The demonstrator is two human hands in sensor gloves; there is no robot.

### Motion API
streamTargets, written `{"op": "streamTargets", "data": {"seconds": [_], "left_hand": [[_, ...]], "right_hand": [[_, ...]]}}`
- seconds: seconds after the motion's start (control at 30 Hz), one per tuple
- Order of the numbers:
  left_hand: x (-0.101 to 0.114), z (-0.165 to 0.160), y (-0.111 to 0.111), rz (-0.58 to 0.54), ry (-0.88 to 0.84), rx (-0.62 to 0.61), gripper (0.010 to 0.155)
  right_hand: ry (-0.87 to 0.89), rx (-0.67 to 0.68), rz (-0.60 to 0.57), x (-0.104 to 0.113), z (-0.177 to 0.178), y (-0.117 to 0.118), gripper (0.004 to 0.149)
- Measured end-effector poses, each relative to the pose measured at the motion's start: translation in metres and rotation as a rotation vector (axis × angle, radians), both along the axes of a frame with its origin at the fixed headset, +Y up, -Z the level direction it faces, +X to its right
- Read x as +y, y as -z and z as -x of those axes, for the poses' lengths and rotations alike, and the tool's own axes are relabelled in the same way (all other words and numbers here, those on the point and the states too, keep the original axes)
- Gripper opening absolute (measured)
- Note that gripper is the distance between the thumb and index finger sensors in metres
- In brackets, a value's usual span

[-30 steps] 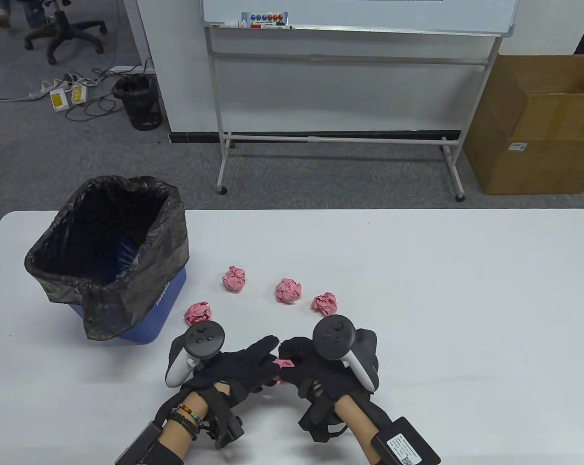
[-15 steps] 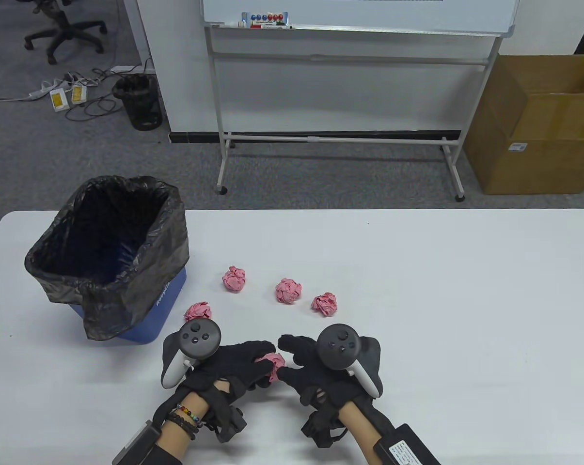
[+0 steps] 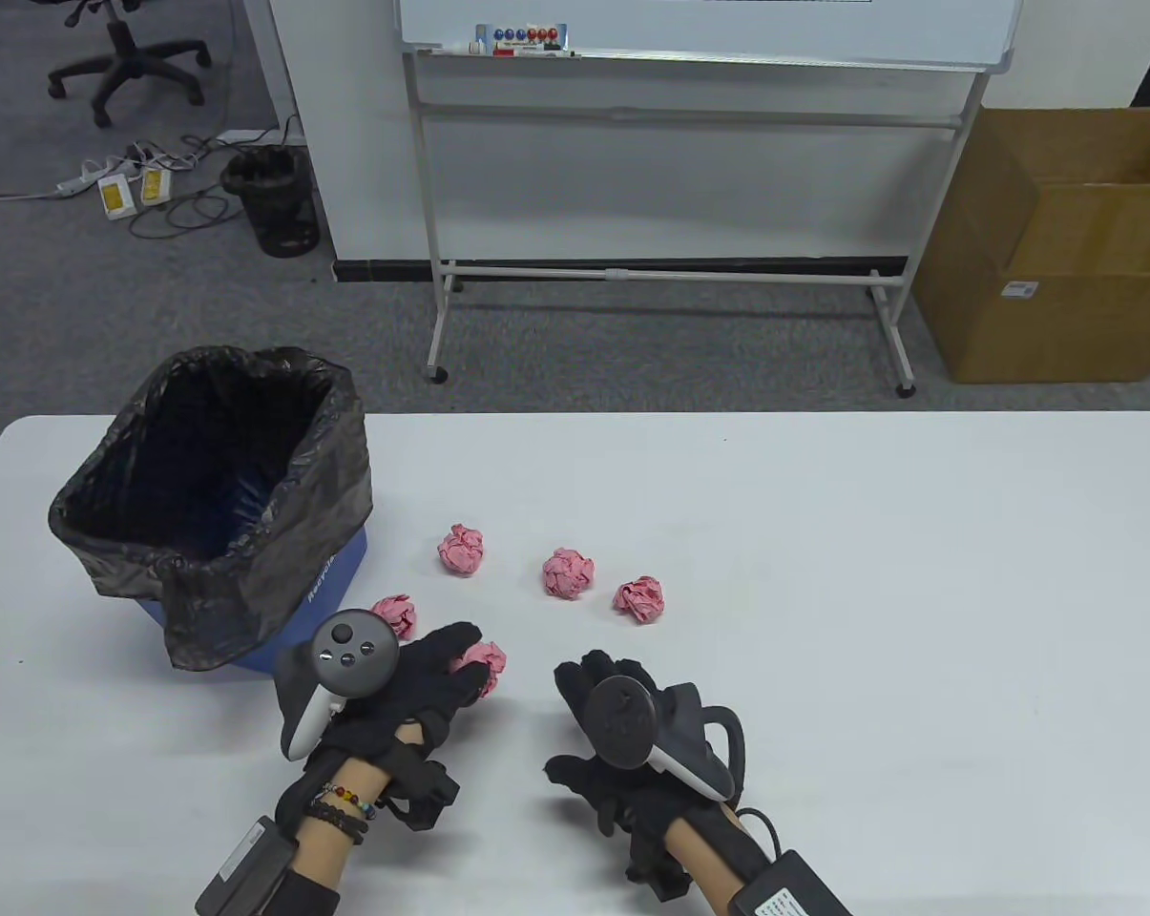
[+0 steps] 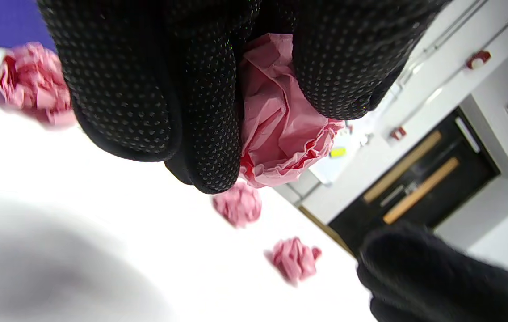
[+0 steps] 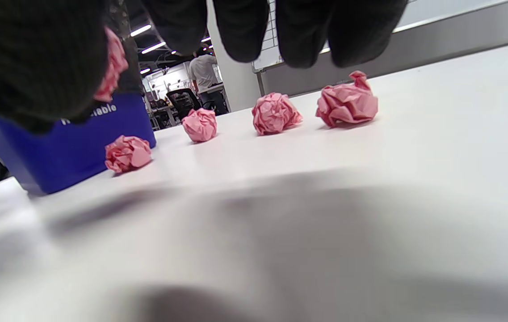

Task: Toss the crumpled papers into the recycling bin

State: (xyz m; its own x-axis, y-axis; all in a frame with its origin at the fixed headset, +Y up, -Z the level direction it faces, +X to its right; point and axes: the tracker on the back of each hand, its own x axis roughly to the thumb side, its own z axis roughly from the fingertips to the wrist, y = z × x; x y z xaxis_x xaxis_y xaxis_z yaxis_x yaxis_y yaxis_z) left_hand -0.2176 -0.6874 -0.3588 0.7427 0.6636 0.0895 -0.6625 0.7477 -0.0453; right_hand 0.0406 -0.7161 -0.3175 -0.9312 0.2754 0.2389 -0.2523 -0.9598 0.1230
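Table view: the left hand (image 3: 412, 682) grips a pink crumpled paper ball (image 3: 482, 660) at its fingertips, near the front of the white table (image 3: 823, 534). The right hand (image 3: 632, 754) sits apart from it to the right, fingers spread and holding nothing. Four more pink paper balls lie farther back: one (image 3: 393, 614) just beside the blue recycling bin (image 3: 326, 592) (lined with a black bag, standing at the table's left), then three in a loose row (image 3: 462, 550), (image 3: 568, 572), (image 3: 639, 598).

Left wrist view: the gloved fingers (image 4: 204, 112) are clamped around the held paper ball (image 4: 276, 129), which pokes out below them; loose balls lie blurred on the table behind.

Right wrist view: the right hand's fingers (image 5: 300, 31) hang apart above the table, touching nothing. Four balls sit in a line, the leftmost (image 5: 128, 153) next to the bin (image 5: 70, 147).
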Motion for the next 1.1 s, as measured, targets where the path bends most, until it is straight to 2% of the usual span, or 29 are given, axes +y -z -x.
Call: {"op": "streamTargets", "data": {"seconds": [0.1, 0.4, 0.53, 0.6, 0.7, 0.8, 0.83, 0.93, 1.1], "left_hand": [[0.018, 0.004, 0.002, -0.045, 0.009, 0.032, 0.060], [0.109, 0.025, 0.011, -0.257, -0.034, 0.156, 0.061], [0.144, 0.046, 0.012, -0.375, -0.047, 0.299, 0.062], [0.153, 0.059, 0.013, -0.441, -0.039, 0.445, 0.063], [0.163, 0.080, 0.015, -0.486, 0.051, 0.583, 0.063], [0.167, 0.104, 0.018, -0.460, 0.111, 0.689, 0.064], [0.166, 0.109, 0.020, -0.435, 0.121, 0.702, 0.066], [0.156, 0.121, 0.027, -0.189, 0.125, 0.693, 0.084], [0.151, 0.115, 0.023, -0.240, 0.215, 0.627, 0.087]], "right_hand": [[-0.026, 0.004, 0.007, -0.001, -0.001, -0.001, 0.092], [-0.045, -0.007, 0.024, 0.000, -0.005, 0.000, 0.093], [-0.034, -0.010, 0.029, 0.001, -0.006, 0.000, 0.093], [-0.038, -0.006, 0.035, 0.001, -0.006, 0.000, 0.093], [-0.041, 0.001, 0.039, 0.001, -0.005, 0.000, 0.093], [-0.034, 0.008, 0.036, 0.003, -0.004, -0.001, 0.093], [-0.032, 0.009, 0.035, 0.003, -0.003, -0.001, 0.093], [-0.039, 0.016, 0.031, 0.003, -0.002, -0.002, 0.093], [-0.043, 0.016, 0.032, 0.003, -0.001, -0.003, 0.093]]}}
